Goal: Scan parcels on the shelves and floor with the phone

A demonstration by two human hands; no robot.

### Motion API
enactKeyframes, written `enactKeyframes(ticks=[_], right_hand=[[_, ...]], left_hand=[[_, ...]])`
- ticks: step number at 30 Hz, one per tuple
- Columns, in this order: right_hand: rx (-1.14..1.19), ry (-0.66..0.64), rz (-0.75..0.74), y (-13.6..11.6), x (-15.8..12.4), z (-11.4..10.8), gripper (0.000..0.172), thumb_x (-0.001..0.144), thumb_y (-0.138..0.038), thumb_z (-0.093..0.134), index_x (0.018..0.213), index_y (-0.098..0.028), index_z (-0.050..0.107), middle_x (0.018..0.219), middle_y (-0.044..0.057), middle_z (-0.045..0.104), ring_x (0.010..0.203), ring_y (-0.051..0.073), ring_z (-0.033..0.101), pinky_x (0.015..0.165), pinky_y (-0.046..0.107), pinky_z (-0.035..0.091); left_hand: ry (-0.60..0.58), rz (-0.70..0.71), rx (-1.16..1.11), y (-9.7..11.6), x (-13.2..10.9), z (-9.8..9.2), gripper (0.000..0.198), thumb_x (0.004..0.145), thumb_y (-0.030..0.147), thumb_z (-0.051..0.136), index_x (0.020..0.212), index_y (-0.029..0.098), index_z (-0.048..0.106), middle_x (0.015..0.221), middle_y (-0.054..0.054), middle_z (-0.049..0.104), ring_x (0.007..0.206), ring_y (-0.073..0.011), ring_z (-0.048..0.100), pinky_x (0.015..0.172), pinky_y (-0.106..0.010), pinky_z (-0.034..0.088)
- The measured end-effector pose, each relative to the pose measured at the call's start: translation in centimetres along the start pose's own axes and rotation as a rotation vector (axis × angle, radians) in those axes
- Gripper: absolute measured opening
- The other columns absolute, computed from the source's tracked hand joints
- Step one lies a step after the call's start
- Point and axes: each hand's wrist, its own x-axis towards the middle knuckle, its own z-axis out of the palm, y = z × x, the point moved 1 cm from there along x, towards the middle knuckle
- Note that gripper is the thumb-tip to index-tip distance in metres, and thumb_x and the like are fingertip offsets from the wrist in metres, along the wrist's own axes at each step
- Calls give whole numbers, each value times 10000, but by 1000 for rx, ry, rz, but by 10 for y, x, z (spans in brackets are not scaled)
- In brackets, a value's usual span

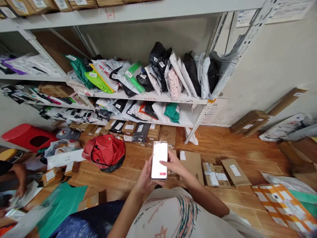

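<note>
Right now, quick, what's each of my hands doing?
Left hand: closed around the phone.
Right hand: at the phone, thumb over its front; grip can't be told.

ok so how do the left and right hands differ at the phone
The left hand is at the phone's left edge, while the right hand is at its right edge. The right hand has a digit over the lit screen; the left hand's front stays clear of it. Both are bare.

The phone (159, 153) looks smooth and glossy — glass-like in front. The floor (213, 140) is shiny wood, the shelf (158, 12) painted metal, the boxes (194, 162) matt cardboard.
</note>
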Motion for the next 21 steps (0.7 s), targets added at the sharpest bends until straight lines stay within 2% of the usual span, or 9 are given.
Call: enactKeyframes(ticks=[2,4,6,9,11,13,16,21], right_hand=[[-3,-50,3,-2,-2,5,663,575,-336,859,1165,-235,573,895,19,682,668,211,609,529,289,458],[5,-14,-13,-5,3,11,526,641,-397,820,1092,-224,610,897,25,682,718,216,616,588,304,478],[23,92,-34,-6,12,17,349,781,-503,679,974,-214,635,880,32,677,784,218,613,689,323,480],[49,242,-55,-6,28,24,399,881,-584,489,883,-212,634,869,45,675,845,232,607,776,342,455],[54,273,-81,-5,34,26,414,877,-594,483,846,-209,631,871,44,673,845,233,601,787,340,445],[44,244,-108,-4,35,28,370,824,-571,584,844,-205,634,837,28,665,796,224,592,752,330,447],[24,170,-129,-4,29,30,357,724,-479,725,941,-207,647,818,11,670,750,222,588,698,321,454],[16,152,-148,1,15,33,257,871,-403,522,1009,-226,646,966,37,688,966,258,595,872,374,445]], left_hand=[[-9,-6,2,6,-3,-5,747,879,663,408,1515,409,109,1550,-109,285,1094,-367,588,620,-433,602],[-22,-16,8,11,-7,-8,772,863,675,434,1511,422,100,1555,-96,279,1116,-361,579,647,-419,600],[-50,-25,29,15,-10,-10,797,843,695,451,1507,433,96,1554,-90,281,1130,-367,574,664,-425,596],[-87,-24,76,19,-11,-15,773,855,687,439,1504,442,99,1553,-83,288,1148,-372,567,686,-438,590],[-95,-33,85,19,-11,-19,756,869,676,422,1503,447,80,1557,-76,281,1164,-371,559,715,-455,586],[-94,-52,65,20,-9,-24,802,854,691,435,1507,438,44,1553,-82,288,1177,-376,550,752,-487,576],[-93,-71,11,21,-8,-29,882,821,714,471,1517,402,26,1524,-108,341,1197,-386,535,830,-532,547],[-141,-83,-38,26,-9,-30,810,856,697,421,1509,424,28,1503,-95,381,1201,-375,539,870,-577,521]])
